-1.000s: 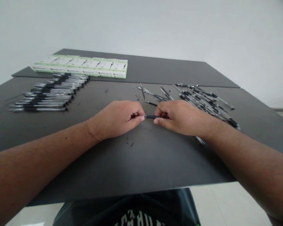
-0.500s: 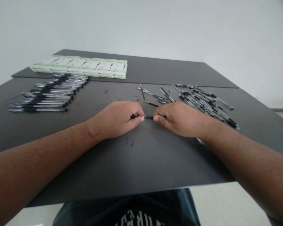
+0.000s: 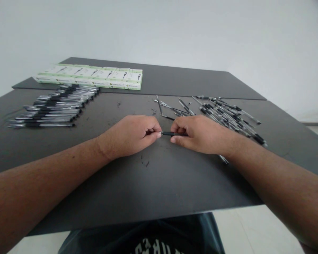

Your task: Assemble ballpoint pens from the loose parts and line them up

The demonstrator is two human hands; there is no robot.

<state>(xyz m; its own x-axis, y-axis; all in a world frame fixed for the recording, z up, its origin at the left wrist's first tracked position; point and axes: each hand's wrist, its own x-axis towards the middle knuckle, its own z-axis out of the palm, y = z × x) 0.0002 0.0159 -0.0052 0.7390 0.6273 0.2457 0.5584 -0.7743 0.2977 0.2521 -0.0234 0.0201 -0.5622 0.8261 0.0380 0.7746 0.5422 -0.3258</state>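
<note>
A pen point(image 3: 168, 133) with a black grip lies level between my two hands, above the middle of the table. My left hand point(image 3: 137, 135) pinches its left end, the tip side, between thumb and forefinger. Around its barrel curls my right hand point(image 3: 197, 134), thumb and forefinger slightly parted so that part of the barrel shows between them. The pen's right end is hidden in that hand. Just behind my right hand lie several thin refills and loose pen parts point(image 3: 184, 105).
On the right is a loose pile of pens point(image 3: 228, 114), partly behind my right hand and forearm. A row of pens point(image 3: 55, 106) lies side by side at the left. Behind it stand several white-and-green boxes point(image 3: 92, 74). Dark marks point(image 3: 145, 162) show on the grey table point(image 3: 148, 197).
My right thumb and forefinger have parted a little, and more of the pen's barrel now shows between them. My left hand keeps its pinch. The view has shifted slightly.
</note>
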